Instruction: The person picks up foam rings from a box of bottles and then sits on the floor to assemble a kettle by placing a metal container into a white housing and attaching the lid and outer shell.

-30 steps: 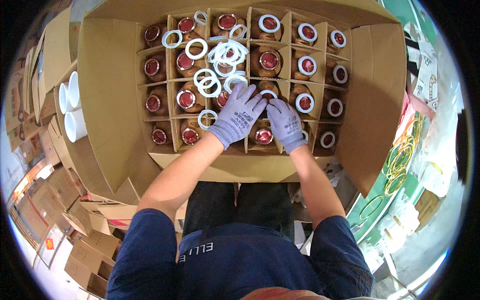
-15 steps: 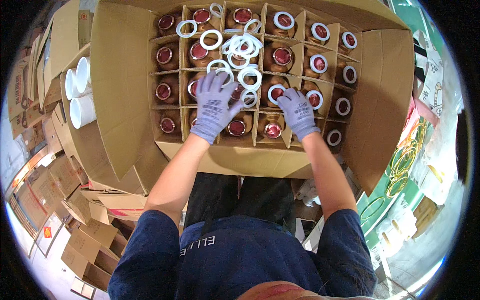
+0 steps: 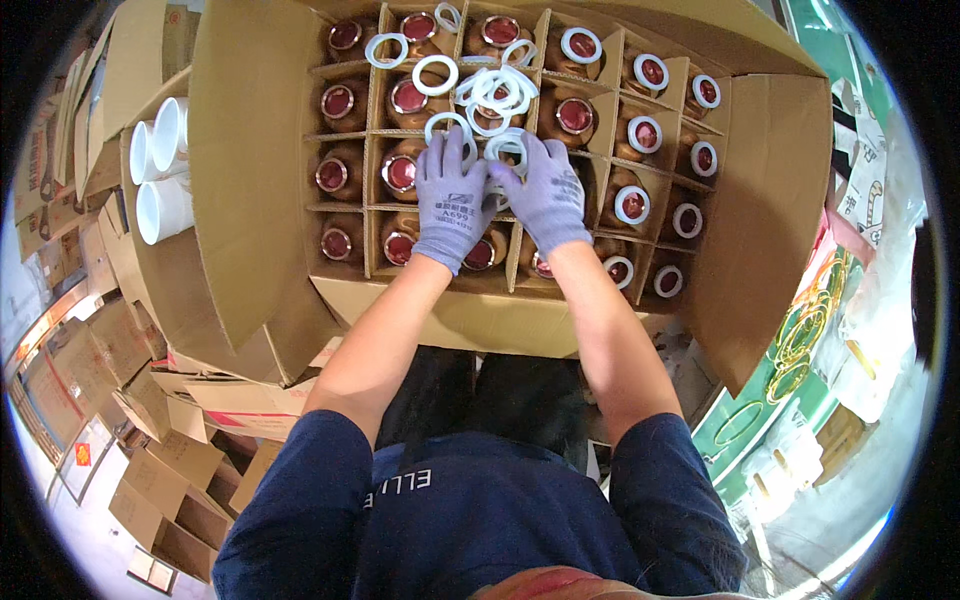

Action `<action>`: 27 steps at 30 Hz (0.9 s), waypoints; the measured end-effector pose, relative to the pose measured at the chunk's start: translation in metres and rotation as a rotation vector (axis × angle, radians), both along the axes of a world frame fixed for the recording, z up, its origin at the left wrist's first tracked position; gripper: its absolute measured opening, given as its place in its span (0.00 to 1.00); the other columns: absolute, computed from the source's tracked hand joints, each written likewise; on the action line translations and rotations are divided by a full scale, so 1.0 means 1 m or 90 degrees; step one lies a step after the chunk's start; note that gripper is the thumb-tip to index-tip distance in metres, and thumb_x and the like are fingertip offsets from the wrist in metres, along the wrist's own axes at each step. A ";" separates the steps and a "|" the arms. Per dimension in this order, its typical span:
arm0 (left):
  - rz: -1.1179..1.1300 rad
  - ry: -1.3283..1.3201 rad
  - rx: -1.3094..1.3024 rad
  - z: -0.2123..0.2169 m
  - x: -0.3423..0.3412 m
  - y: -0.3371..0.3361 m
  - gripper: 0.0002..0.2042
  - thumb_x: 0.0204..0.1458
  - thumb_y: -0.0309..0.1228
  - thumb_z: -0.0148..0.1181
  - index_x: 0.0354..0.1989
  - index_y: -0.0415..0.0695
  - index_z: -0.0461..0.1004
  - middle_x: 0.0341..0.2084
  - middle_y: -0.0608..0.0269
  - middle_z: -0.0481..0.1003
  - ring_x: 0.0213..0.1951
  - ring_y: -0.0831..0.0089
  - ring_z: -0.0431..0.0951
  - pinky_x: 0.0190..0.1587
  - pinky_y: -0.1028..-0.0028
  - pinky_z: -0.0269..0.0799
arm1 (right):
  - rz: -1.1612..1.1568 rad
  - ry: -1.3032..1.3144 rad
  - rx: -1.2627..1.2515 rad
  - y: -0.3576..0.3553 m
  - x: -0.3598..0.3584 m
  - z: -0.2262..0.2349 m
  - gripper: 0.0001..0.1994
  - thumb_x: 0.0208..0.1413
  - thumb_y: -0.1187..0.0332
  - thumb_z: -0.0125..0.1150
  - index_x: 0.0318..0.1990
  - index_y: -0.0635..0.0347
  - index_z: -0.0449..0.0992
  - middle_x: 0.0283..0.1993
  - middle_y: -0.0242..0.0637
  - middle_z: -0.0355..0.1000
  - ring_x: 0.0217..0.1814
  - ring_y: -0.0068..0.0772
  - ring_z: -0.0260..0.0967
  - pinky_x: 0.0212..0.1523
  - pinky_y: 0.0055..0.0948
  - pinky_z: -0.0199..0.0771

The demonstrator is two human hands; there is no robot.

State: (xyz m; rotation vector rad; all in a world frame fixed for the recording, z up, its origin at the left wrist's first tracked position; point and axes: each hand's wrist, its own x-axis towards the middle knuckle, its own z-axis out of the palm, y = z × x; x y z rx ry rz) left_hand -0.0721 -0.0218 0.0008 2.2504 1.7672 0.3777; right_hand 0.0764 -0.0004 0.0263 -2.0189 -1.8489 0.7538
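Observation:
A large open carton [image 3: 440,315] with cardboard dividers holds rows of amber jars [image 3: 575,116] with red tops. White plastic rings [image 3: 497,92] lie heaped over the middle jars, and similar rings sit around the tops of several jars on the right, such as one jar [image 3: 632,204]. My left hand [image 3: 455,205], in a grey glove, reaches over the heap's near side, its fingertips at a loose ring [image 3: 447,124]. Close beside it, my gloved right hand [image 3: 548,195] has thumb and fingers apart around more loose rings [image 3: 506,146]. My palms hide the jars underneath.
Carton flaps [image 3: 250,180] stand spread on both sides. White cylindrical tubs [image 3: 165,208] are stacked beyond the left flap. Folded cardboard boxes [image 3: 180,470] fill the left. At right, coils of yellow cord [image 3: 800,335] lie on a green surface [image 3: 735,420].
My right hand has moved left, from a ringed jar to the loose rings. My left hand has shifted slightly right, so the hands are now almost together.

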 end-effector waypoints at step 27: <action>0.139 -0.720 -0.204 0.051 0.002 -0.010 0.11 0.49 0.26 0.67 0.42 0.40 0.80 0.34 0.61 0.76 0.35 0.71 0.77 0.39 0.73 0.73 | -0.040 0.252 0.173 -0.013 0.025 0.037 0.12 0.53 0.73 0.63 0.45 0.59 0.82 0.40 0.46 0.78 0.43 0.47 0.76 0.46 0.37 0.76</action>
